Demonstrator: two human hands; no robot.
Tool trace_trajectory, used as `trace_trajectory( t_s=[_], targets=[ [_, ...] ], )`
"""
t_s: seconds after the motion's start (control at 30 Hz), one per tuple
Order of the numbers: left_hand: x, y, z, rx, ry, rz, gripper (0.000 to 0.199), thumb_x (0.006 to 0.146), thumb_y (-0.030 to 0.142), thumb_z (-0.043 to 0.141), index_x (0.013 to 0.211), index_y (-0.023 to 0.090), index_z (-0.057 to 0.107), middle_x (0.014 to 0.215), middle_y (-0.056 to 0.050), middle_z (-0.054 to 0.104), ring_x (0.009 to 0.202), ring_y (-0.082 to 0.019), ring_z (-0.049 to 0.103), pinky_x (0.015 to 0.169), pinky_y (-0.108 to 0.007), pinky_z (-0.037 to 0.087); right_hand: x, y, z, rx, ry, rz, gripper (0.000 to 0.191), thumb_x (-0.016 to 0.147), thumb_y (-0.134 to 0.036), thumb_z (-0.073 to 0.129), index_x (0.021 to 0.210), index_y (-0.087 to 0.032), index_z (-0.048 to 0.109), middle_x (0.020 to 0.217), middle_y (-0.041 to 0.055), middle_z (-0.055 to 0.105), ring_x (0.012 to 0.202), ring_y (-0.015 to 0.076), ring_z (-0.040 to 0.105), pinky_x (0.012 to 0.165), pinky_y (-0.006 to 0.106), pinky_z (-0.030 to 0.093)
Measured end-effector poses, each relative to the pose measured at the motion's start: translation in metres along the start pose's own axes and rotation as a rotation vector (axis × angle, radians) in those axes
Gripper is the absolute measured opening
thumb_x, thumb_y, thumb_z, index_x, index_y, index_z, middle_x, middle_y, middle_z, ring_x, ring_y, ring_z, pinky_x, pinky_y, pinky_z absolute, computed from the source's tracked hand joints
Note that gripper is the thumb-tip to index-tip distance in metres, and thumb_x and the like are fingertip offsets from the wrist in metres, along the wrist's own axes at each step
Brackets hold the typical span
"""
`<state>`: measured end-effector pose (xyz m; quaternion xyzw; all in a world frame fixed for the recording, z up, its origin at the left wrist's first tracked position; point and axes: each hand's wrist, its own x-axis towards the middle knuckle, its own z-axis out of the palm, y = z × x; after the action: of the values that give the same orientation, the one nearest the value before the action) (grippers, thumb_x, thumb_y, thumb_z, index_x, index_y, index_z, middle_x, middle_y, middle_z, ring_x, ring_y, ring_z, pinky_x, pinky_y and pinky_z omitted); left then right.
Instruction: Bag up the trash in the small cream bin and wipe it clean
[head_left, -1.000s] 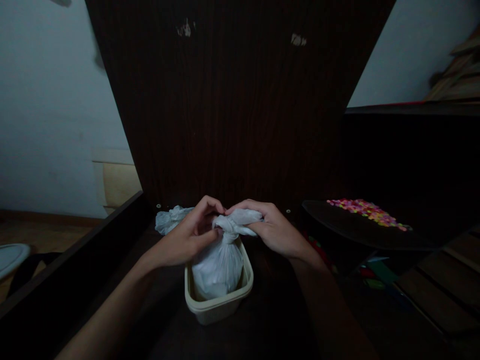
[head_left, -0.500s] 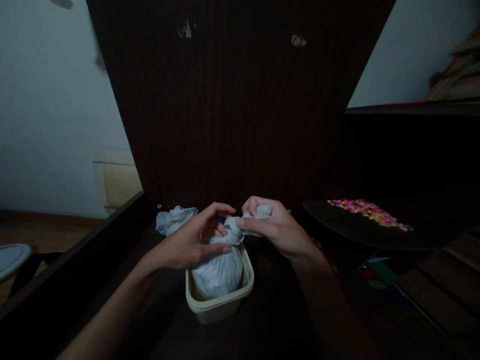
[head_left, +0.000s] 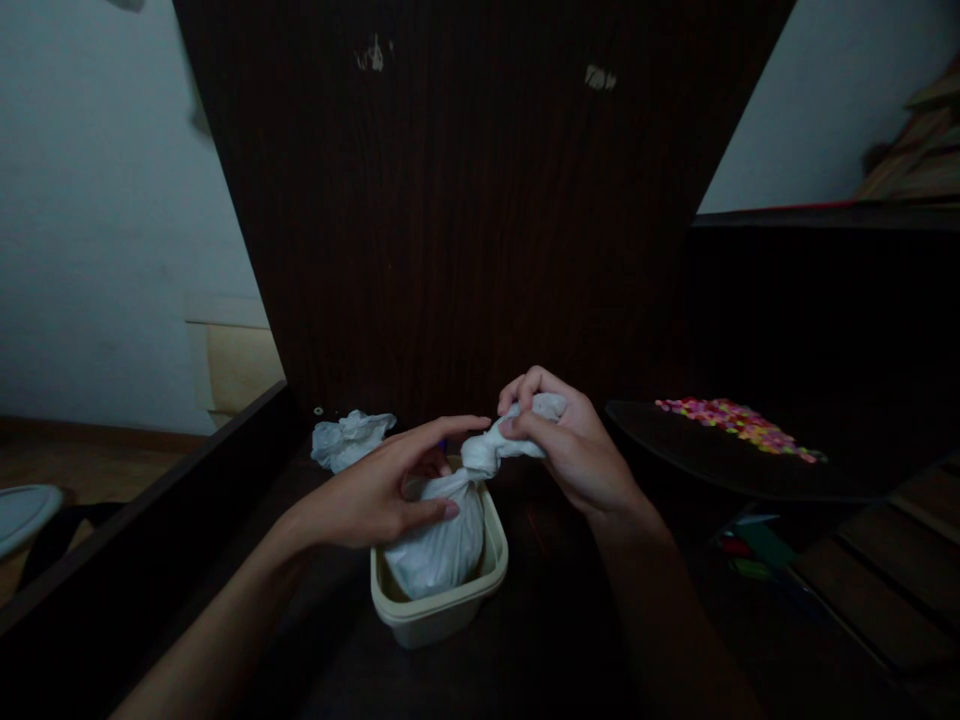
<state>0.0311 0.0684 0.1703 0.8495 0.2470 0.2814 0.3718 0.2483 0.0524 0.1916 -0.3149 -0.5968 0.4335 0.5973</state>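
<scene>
A white plastic bag (head_left: 442, 545) with a rounded, full body sits in a cream plastic container (head_left: 480, 590). Its neck is twisted into a knot above the rim. My right hand (head_left: 566, 440) pinches the gathered top of the bag, pulling it up and to the right of the knot. Around the left side of the bag's body curls my left hand (head_left: 390, 490), its thumb lying on the front and its index finger stretched toward the knot. The other left fingers are partly hidden behind the bag.
A crumpled plastic bag (head_left: 349, 440) lies behind my left hand against the dark upright board (head_left: 480, 250). On the right, a dark curved shelf (head_left: 675, 450) carries many small colourful pieces (head_left: 742, 425). A raised dark edge (head_left: 225, 450) runs along the left.
My right hand has moved slightly up and right, drawing the bag's neck longer. My left index finger has straightened toward the knot. The container has stayed in place.
</scene>
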Motion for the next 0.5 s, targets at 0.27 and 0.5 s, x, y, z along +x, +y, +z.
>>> trace_trajectory(
  t_s=[0.27,0.5],
  targets=[
    [0.0062,0.0069,0.0060,-0.130,0.102,0.003,0.029,0.094,0.036,0.067,0.118,0.019,0.063,0.101,-0.003,0.070,0.091,-0.019,0.067,0.079,-0.030,0.054,-0.0018,-0.0003,0.0104,-0.205,-0.089,0.000,0.010,0.071,-0.016,0.067,0.079,-0.019,0.062,0.077,-0.0011,0.064,0.069,0.0129,0.056,0.062,0.025,0.042],
    [0.0071,0.0036,0.0082,-0.187,0.098,-0.035,0.025,0.093,0.035,0.067,0.112,0.017,0.067,0.095,-0.002,0.071,0.086,-0.016,0.065,0.077,-0.026,0.051,-0.0017,0.0012,0.0073,-0.219,-0.125,-0.022,0.009,0.071,-0.017,0.071,0.076,-0.019,0.064,0.073,-0.0020,0.064,0.065,0.0122,0.055,0.058,0.025,0.041]
  ],
)
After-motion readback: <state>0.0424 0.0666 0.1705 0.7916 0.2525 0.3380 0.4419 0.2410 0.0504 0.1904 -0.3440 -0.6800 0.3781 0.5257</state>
